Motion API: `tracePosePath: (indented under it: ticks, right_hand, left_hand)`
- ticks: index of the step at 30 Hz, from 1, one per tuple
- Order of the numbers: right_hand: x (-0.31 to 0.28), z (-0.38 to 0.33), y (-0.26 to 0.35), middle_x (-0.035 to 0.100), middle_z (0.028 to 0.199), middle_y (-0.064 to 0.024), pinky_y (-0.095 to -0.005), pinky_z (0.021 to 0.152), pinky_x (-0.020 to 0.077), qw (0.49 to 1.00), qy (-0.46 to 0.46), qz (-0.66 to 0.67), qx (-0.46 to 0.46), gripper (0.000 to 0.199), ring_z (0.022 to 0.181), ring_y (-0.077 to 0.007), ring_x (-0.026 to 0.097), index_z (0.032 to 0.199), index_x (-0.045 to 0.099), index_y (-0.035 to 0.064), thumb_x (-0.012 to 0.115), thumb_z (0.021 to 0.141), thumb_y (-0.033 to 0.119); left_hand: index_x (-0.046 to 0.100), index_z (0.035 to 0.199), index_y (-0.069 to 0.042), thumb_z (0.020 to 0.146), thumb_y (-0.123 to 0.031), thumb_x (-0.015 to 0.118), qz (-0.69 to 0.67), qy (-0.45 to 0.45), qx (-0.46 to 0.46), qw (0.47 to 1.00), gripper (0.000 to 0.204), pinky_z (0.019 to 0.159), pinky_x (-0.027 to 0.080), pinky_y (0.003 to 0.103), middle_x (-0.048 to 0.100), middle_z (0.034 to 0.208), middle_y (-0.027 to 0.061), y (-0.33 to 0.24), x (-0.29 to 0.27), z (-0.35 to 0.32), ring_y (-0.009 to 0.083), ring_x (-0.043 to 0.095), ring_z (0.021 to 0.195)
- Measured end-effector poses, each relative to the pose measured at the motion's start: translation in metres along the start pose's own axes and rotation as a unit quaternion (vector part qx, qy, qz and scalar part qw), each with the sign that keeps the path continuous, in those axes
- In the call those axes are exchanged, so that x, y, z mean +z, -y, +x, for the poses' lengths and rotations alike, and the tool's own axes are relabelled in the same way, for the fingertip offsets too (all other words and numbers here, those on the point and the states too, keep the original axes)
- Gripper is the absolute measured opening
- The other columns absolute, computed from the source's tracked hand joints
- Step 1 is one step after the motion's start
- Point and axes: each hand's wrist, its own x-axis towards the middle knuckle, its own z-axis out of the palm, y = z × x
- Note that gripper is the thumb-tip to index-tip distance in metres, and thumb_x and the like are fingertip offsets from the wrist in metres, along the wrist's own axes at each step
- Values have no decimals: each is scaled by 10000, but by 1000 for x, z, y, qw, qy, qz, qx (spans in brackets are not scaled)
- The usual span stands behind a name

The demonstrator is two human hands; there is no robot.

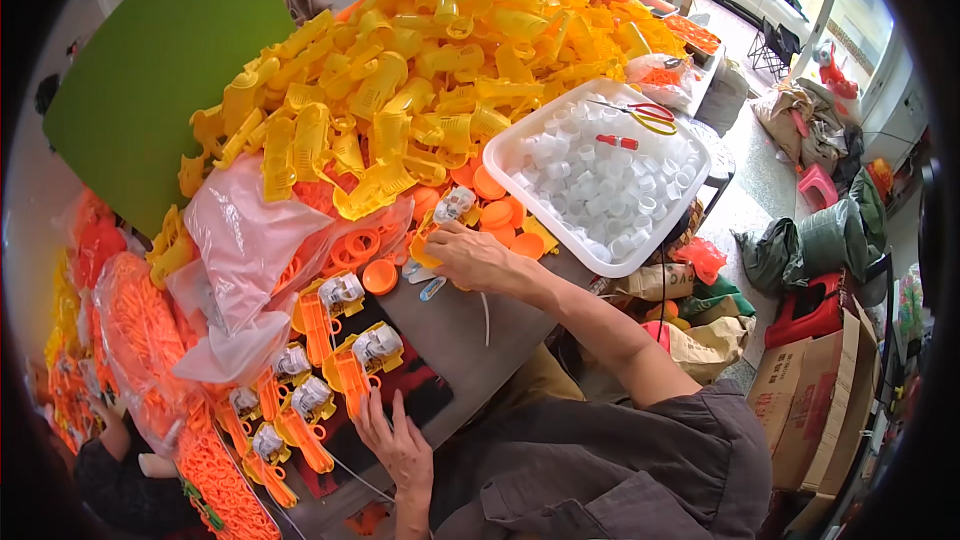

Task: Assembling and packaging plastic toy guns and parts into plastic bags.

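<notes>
My right hand [468, 258] reaches across the grey table [480, 340], its fingers closed on a yellow plastic shell [424, 252]. A whitish mechanism [455, 205] shows just beyond those fingers; whether it sits in the held shell, I cannot tell. My left hand [395, 440] lies low with fingers outstretched, their tips by the orange handle [350, 380] of a part-built toy-like piece [377, 344]. Several similar pieces, yellow shell with pale mechanism and orange handle, lie in rows to its left. An orange round cap [380, 277] and a small blue-and-white piece [432, 288] lie near my right hand.
A large heap of yellow shells [430, 70] covers the far table. At right, a white tub [610, 265] holds clear plastic rings, scissors [650, 118] and a red-handled tool [617, 142]. Bagged orange parts [150, 350] fill the left. Cardboard boxes [810, 400] stand on the right.
</notes>
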Motion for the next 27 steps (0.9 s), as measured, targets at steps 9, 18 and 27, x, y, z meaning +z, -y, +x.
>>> tracePosePath:
  ticks: [9,18,27]
  right_hand:
    - [-97,-2,6,599,1143,-146,-432,891,492,994,95,15,51,360,1091,-326,577,1171,586,60,646,886,271]
    - [-152,15,-126,656,1061,-175,-422,856,494,962,-172,-121,175,326,983,-354,632,1133,651,27,663,831,148]
    - [-150,94,-157,674,1008,-109,-416,832,493,955,-211,-144,149,188,999,-318,625,1013,678,80,623,849,155]
  left_hand:
    - [650,1192,-20,795,89,495,-16,-44,-69,997,440,1172,222,504,474,1440,136,9,10,-9,335,377,1387]
    - [700,1098,-15,824,51,475,-28,-53,-68,996,360,1163,239,514,521,1408,125,9,14,-3,335,401,1372]
    - [695,1093,-13,834,32,468,-32,-53,-86,994,348,1156,243,518,530,1401,128,11,11,-7,342,409,1366]
